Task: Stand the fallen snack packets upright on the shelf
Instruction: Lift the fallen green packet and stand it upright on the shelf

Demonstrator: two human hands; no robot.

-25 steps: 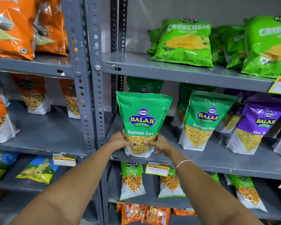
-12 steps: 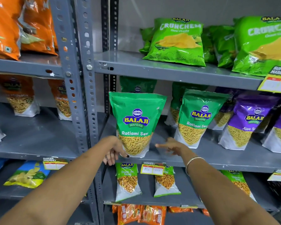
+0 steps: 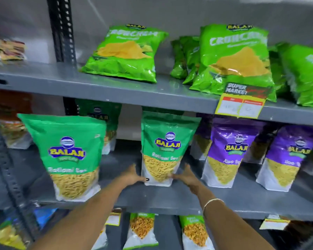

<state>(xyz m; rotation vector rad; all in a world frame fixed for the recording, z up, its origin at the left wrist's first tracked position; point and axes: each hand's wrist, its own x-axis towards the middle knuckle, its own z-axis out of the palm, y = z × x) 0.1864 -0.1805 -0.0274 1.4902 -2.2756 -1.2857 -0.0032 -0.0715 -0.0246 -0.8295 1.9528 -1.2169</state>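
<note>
Thin bangle (image 3: pixel 212 201), dark-painted thumbnail (image 3: pixel 147 179).

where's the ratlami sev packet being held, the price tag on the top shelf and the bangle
ratlami sev packet being held (image 3: pixel 167 141), head view, on the logo.
price tag (image 3: pixel 239 105), head view, middle of the yellow card.
bangle (image 3: pixel 212 202), head view, on the band across the right wrist.

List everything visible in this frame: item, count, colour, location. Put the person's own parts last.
Ratlami Sev packets: two in front, green, middle shelf, upright; more behind, partly hidden.
Aloo Sev packets: two in front, purple, middle shelf right.
Crunchem bags: several, light green, top shelf.
Price tag: one, yellow, top shelf edge.
Small packets: at least two, green-topped, bottom shelf.
Orange packets: blurred, count unclear, far left.
Shelf rack: grey metal.
Left hand, right hand: bare, on either side of the middle Ratlami Sev packet's base.
</note>
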